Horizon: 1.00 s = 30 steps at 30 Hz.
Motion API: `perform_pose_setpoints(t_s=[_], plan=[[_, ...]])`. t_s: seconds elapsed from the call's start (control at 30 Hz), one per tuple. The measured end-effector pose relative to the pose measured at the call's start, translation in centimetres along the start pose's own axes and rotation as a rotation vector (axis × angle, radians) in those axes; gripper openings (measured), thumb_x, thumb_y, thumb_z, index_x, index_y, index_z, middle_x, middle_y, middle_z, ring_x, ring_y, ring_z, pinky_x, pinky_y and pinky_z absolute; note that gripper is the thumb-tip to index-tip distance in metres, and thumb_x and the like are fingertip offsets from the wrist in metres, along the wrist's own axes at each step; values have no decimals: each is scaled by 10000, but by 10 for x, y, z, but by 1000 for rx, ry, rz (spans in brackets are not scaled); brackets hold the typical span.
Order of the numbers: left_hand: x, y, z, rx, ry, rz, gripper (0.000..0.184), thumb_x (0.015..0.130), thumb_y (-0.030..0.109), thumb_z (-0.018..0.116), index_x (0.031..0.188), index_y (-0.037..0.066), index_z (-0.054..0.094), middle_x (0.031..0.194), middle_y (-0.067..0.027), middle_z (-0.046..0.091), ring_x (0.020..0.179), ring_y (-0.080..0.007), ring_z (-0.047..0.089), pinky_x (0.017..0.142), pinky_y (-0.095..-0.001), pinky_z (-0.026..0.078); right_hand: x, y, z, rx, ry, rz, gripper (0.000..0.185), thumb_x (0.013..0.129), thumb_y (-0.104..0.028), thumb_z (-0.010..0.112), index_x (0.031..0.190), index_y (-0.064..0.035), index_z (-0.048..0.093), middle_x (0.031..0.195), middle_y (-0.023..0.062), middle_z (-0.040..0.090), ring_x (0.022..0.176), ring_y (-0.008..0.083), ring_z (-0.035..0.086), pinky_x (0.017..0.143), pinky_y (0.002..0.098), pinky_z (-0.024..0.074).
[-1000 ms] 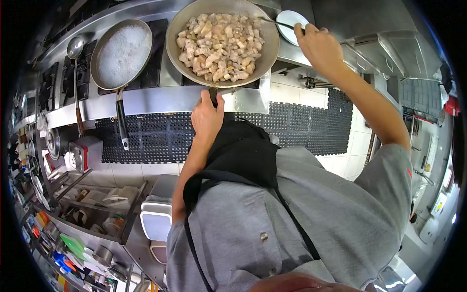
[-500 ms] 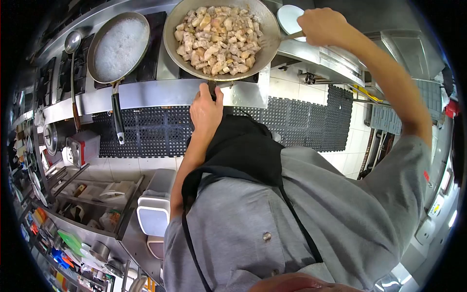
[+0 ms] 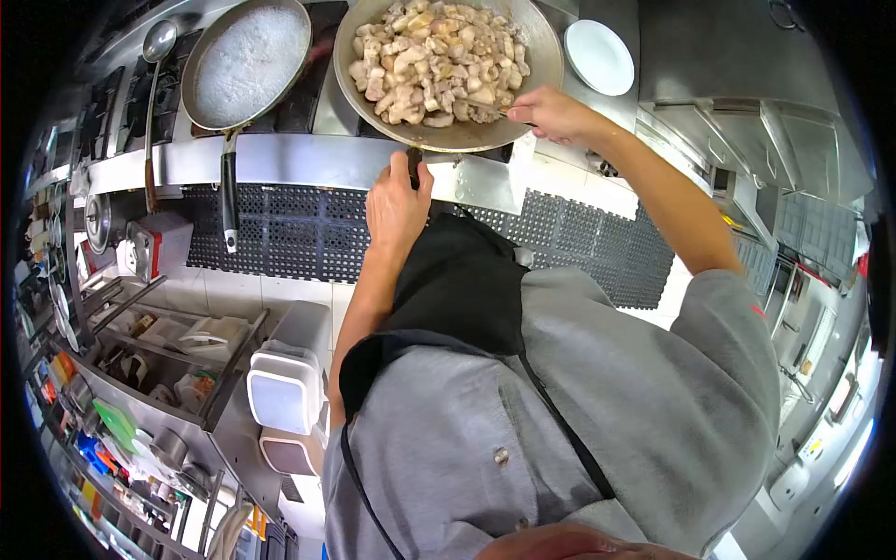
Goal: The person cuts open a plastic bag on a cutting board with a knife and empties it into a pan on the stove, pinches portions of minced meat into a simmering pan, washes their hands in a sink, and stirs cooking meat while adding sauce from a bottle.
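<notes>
A wide frying pan (image 3: 546, 67) sits on the stove at the top of the view, filled with diced, pale cooked meat (image 3: 434, 61) that looks like chicken. My left hand (image 3: 396, 213) is wrapped around the pan's dark handle (image 3: 414, 164). Over the pan's lower right rim, my right hand (image 3: 557, 114) grips a thin metal utensil (image 3: 487, 106). Its far end lies among the meat pieces and is hidden, so I cannot tell its kind.
Left of the pan, a second frying pan (image 3: 304, 61) holds white, bubbling liquid. Beyond it lies a long-handled ladle (image 3: 160, 42). A white plate (image 3: 598, 58) rests on the steel counter at right. A black rubber mat (image 3: 280, 229) covers the floor below the stove.
My right hand has moved left and down to the pan's lower right rim, bringing the utensil into the meat. The meat has shifted within the pan. My left hand keeps its hold.
</notes>
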<state>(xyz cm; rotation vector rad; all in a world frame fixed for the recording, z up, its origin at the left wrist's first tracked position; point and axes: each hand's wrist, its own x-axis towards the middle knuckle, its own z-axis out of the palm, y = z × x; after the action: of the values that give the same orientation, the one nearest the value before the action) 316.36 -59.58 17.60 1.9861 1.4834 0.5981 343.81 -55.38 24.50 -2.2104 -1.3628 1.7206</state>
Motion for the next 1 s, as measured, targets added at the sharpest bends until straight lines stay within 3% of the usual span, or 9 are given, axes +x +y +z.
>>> perform_pose_setpoints(t_s=[0.3, 0.57, 0.67, 0.77, 0.83, 0.87, 0.93, 0.97, 1.0], plan=[[-1, 4, 2, 6, 78, -85, 268, 873, 216, 622, 879, 3, 458, 703, -271, 605, 615, -471, 594, 552, -538, 471, -46, 35, -23, 615, -135, 124, 286, 1001, -299, 480, 1059, -61, 627, 551, -51, 428, 366, 13, 282, 309, 191, 191], [0, 3, 3, 42, 78, -71, 289, 871, 227, 624, 857, 3, 441, 676, -275, 599, 609, -472, 592, 550, -537, 472, -96, 35, -72, 583, -119, 124, 323, 1000, -307, 477, 1145, -57, 621, 544, -61, 407, 373, 11, 278, 309, 186, 175], [-1, 4, 2, 47, 73, -77, 293, 874, 234, 621, 865, 6, 437, 678, -279, 602, 613, -472, 595, 554, -537, 475, -128, -3, -95, 207, -73, 133, 333, 981, -334, 498, 1131, -75, 645, 548, -58, 404, 379, 9, 258, 319, 208, 197], [-1, 5, 1, 56, 67, -82, 297, 878, 243, 617, 876, 8, 434, 687, -277, 607, 621, -470, 601, 558, -537, 478, -130, -34, -98, -217, 35, 191, 321, 948, -343, 548, 1080, -82, 681, 563, -48, 414, 410, 41, 324, 368, 237, 303], [-1, 4, 1, 60, 61, -84, 300, 879, 248, 615, 881, 9, 434, 690, -274, 610, 625, -467, 604, 560, -537, 480, -115, -42, -102, -650, 99, -134, 281, 906, -301, 603, 1068, -86, 684, 595, 11, 528, 467, 114, 494, 436, 261, 396], [-2, 4, 1, 59, 63, -84, 303, 881, 254, 613, 881, 11, 434, 698, -271, 614, 629, -466, 606, 564, -539, 482, -101, -40, -107, -652, 99, -131, 281, 906, -301, 603, 1068, -86, 684, 595, 11, 528, 467, 114, 494, 436, 261, 396], [-2, 4, 1, 56, 69, -83, 305, 883, 260, 612, 881, 13, 433, 707, -267, 619, 634, -465, 609, 569, -541, 484, -76, -37, -110, -1090, 493, -870, 218, 813, -203, 659, 979, -69, 700, 723, 87, 654, 577, 274, 623, 531, 379, 500], [-2, 4, 1, 52, 67, -78, 305, 884, 265, 611, 884, 15, 434, 712, -262, 622, 637, -463, 610, 573, -543, 484, -75, -40, -103, -1094, 493, -870, 218, 813, -203, 659, 979, -69, 700, 723, 87, 654, 577, 274, 623, 531, 379, 500], [-3, 4, 0, 49, 65, -74, 306, 886, 269, 610, 888, 18, 435, 718, -258, 625, 639, -460, 612, 577, -545, 485, -76, -53, -86, -1249, 617, -625, 185, 801, -166, 641, 948, -69, 695, 804, 113, 670, 608, 304, 640, 538, 391, 513]])
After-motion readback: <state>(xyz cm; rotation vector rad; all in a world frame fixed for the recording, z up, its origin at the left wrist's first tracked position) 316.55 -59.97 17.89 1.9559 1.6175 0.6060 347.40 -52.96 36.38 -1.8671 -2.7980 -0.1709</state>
